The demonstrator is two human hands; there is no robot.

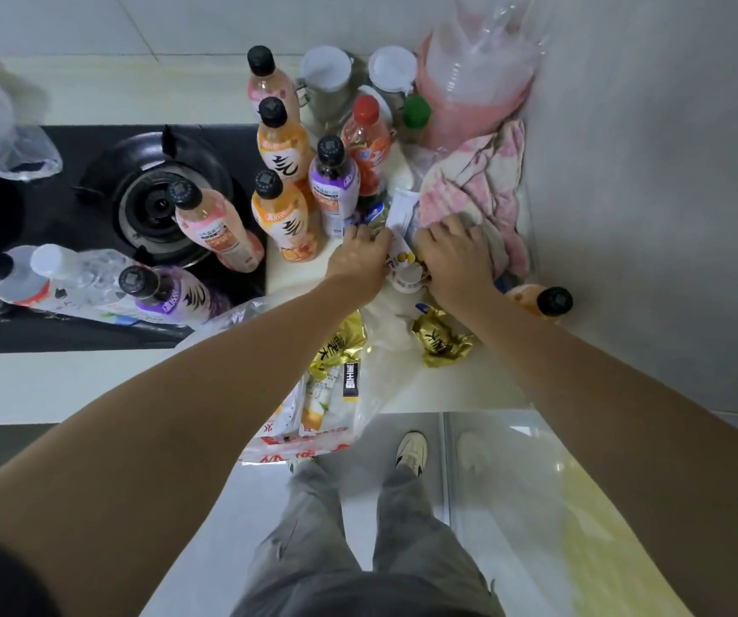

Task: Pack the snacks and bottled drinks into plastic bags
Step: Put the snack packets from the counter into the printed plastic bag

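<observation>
Step in hand: snack pkts are being gathered at the counter's rear. Left hand (360, 256) and right hand (456, 251) are laid on the snack pile (402, 233), fingers curled; actual grip cannot be told. Plastic bag (313, 420) lies at counter edge, part-filled. Bottles (282, 216) stand unpacked beside. Next: pkts to be lifted and carried back to bag mouth.

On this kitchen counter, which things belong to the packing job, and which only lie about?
For the job:
- black-capped orange drink bottle
- black-capped purple drink bottle
- gold foil snack packet
- clear plastic bag holding snack packets
- left hand and right hand, both on small packets

Lying about:
- pink and white cloth
- black gas burner
- white-lidded metal jar
</observation>
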